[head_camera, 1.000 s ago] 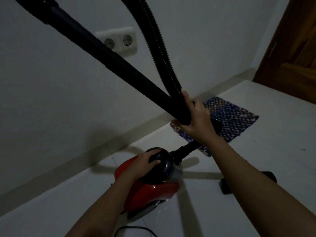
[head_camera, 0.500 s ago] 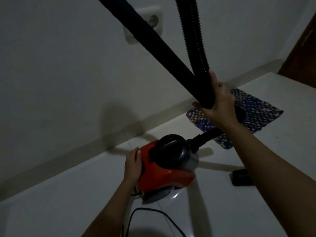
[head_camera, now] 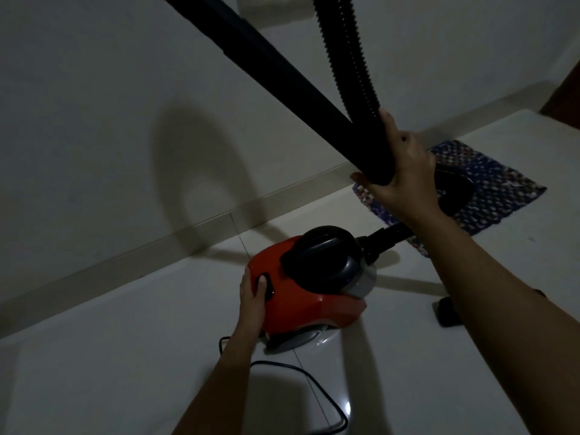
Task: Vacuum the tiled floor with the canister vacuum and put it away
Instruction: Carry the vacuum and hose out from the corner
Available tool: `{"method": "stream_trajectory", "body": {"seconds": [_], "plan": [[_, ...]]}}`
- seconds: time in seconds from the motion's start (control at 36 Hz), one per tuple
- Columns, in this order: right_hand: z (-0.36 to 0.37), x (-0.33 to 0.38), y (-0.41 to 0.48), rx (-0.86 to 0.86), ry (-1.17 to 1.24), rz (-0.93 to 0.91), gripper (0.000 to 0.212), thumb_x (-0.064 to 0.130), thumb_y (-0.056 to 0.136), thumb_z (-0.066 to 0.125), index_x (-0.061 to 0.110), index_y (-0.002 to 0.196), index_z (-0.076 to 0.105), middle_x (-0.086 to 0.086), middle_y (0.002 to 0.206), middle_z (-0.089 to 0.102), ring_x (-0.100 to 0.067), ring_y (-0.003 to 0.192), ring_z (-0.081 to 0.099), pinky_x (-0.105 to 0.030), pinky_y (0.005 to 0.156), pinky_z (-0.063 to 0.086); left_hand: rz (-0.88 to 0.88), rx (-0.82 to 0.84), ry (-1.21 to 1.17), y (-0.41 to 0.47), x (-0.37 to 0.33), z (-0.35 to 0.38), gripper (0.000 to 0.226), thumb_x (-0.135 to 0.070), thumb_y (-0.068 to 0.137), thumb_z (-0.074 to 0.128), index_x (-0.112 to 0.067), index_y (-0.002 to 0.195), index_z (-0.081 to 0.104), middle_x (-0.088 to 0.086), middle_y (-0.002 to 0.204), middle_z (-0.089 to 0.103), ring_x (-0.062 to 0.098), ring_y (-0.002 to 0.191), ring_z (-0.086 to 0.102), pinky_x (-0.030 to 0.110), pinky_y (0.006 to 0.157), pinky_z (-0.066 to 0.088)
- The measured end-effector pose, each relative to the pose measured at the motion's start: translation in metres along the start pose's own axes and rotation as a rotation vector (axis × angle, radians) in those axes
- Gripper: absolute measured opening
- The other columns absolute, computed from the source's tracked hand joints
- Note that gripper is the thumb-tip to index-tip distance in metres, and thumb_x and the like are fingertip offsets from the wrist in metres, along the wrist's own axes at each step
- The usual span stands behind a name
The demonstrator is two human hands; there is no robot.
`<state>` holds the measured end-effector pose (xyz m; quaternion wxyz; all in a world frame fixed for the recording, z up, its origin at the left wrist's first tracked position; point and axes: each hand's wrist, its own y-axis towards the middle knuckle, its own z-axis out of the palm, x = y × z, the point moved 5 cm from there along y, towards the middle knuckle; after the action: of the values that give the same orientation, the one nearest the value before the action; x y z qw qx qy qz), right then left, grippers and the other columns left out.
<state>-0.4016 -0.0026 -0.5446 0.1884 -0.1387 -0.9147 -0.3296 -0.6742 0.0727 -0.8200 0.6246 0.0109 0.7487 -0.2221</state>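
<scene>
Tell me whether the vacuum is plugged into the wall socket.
Cannot tell. The power cord trails off the bottom of the view, and the wall socket is mostly cut off.

Home interior, dim: tiled floor (head_camera: pixel 110 356), wall socket (head_camera: pixel 276 11), woven mat (head_camera: pixel 489 196), wooden door (head_camera: pixel 565 95).

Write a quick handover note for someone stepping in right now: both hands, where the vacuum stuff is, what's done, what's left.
Left hand: pressed on the rear of the red canister vacuum, at a dark button.
Right hand: gripping the black rigid wand and black ribbed hose together, raised.
Canister sits on the white tiled floor; black power cord trails loose in front of it.
Done: cannot tell if vacuuming is finished.
Left: stow cord, put vacuum away.
</scene>
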Motion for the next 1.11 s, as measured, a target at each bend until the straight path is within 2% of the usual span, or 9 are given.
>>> {"method": "stream_trajectory", "body": {"seconds": [0.28, 0.39, 0.53, 0.61, 0.69, 0.78, 0.86, 0.97, 1.11], "plan": [[0.013, 0.001, 0.004, 0.006, 0.007, -0.02, 0.088, 0.059, 0.072, 0.055, 0.038, 0.144, 0.01, -0.018, 0.119, 0.053, -0.032, 0.113, 0.051, -0.049, 0.093, 0.035, -0.014, -0.046, -0.023, -0.008, -0.009, 0.001, 0.079, -0.075, 0.073, 0.048, -0.038, 0.141, 0.032, 0.005, 0.144, 0.044, 0.028, 0.129, 0.047, 0.058, 0.102, 0.043], [0.014, -0.001, 0.004, 0.015, 0.017, -0.034, 0.088, 0.059, 0.072, 0.058, 0.038, 0.145, 0.011, -0.017, 0.119, 0.053, -0.032, 0.112, 0.051, -0.049, 0.094, 0.034, 0.003, -0.045, -0.017, -0.014, -0.022, 0.003, 0.066, -0.058, 0.087, 0.047, -0.031, 0.145, 0.029, 0.006, 0.146, 0.041, 0.028, 0.13, 0.045, 0.057, 0.104, 0.041], [0.01, 0.001, 0.003, 0.035, 0.035, -0.038, 0.089, 0.057, 0.072, 0.06, 0.039, 0.145, 0.011, -0.016, 0.116, 0.054, -0.033, 0.109, 0.052, -0.047, 0.092, 0.035, -0.039, -0.027, 0.002, -0.017, -0.029, 0.001, 0.071, -0.054, 0.083, 0.049, -0.027, 0.146, 0.03, 0.01, 0.146, 0.042, 0.031, 0.13, 0.045, 0.056, 0.105, 0.04], [0.006, 0.003, 0.002, 0.045, 0.033, -0.051, 0.091, 0.053, 0.073, 0.064, 0.039, 0.145, 0.011, -0.017, 0.114, 0.055, -0.033, 0.107, 0.053, -0.046, 0.091, 0.035, -0.026, -0.019, 0.023, -0.029, -0.055, 0.002, 0.049, -0.033, 0.095, 0.048, -0.018, 0.141, 0.039, 0.011, 0.138, 0.05, 0.029, 0.125, 0.05, 0.042, 0.102, 0.044], [0.001, 0.005, 0.002, 0.058, 0.045, -0.049, 0.091, 0.054, 0.073, 0.064, 0.042, 0.144, 0.009, -0.015, 0.115, 0.054, -0.032, 0.107, 0.052, -0.044, 0.091, 0.035, 0.037, -0.18, 0.105, -0.043, -0.093, -0.004, 0.05, -0.03, 0.098, 0.045, -0.012, 0.143, 0.036, 0.011, 0.148, 0.04, 0.027, 0.135, 0.04, 0.039, 0.109, 0.037], [-0.004, 0.005, 0.004, 0.064, 0.06, -0.038, 0.092, 0.051, 0.074, 0.066, 0.044, 0.144, 0.008, -0.014, 0.116, 0.054, -0.032, 0.107, 0.052, -0.046, 0.092, 0.035, 0.374, -0.292, 0.154, -0.07, -0.166, -0.001, 0.05, -0.03, 0.097, 0.049, -0.016, 0.143, 0.037, 0.0, 0.15, 0.037, 0.013, 0.139, 0.033, 0.037, 0.116, 0.03], [-0.007, 0.004, 0.004, 0.078, 0.05, -0.049, 0.091, 0.055, 0.073, 0.062, 0.043, 0.144, 0.007, -0.015, 0.115, 0.055, -0.033, 0.106, 0.053, -0.046, 0.089, 0.036, 0.839, -0.271, 0.249, -0.109, -0.25, 0.015, 0.047, -0.03, 0.092, 0.054, -0.018, 0.137, 0.045, -0.008, 0.14, 0.042, -0.004, 0.131, 0.035, 0.018, 0.113, 0.027], [-0.009, 0.005, 0.001, 0.109, 0.049, -0.058, 0.09, 0.057, 0.073, 0.061, 0.043, 0.144, 0.007, -0.015, 0.118, 0.055, -0.033, 0.108, 0.054, -0.044, 0.09, 0.035, 1.366, -0.248, 0.581, -0.143, -0.334, 0.039, 0.048, -0.024, 0.089, 0.06, -0.003, 0.131, 0.051, 0.005, 0.135, 0.051, 0.016, 0.128, 0.043, 0.023, 0.112, 0.03], [-0.015, 0.005, -0.008, 0.128, 0.048, -0.085, 0.088, 0.064, 0.073, 0.054, 0.049, 0.143, 0.003, -0.01, 0.12, 0.055, -0.03, 0.108, 0.055, -0.044, 0.091, 0.037, 1.504, -0.208, 1.109, -0.142, -0.365, 0.063, 0.048, -0.038, 0.089, 0.058, -0.015, 0.131, 0.055, 0.002, 0.127, 0.063, 0.018, 0.119, 0.053, 0.031, 0.105, 0.034]]}}
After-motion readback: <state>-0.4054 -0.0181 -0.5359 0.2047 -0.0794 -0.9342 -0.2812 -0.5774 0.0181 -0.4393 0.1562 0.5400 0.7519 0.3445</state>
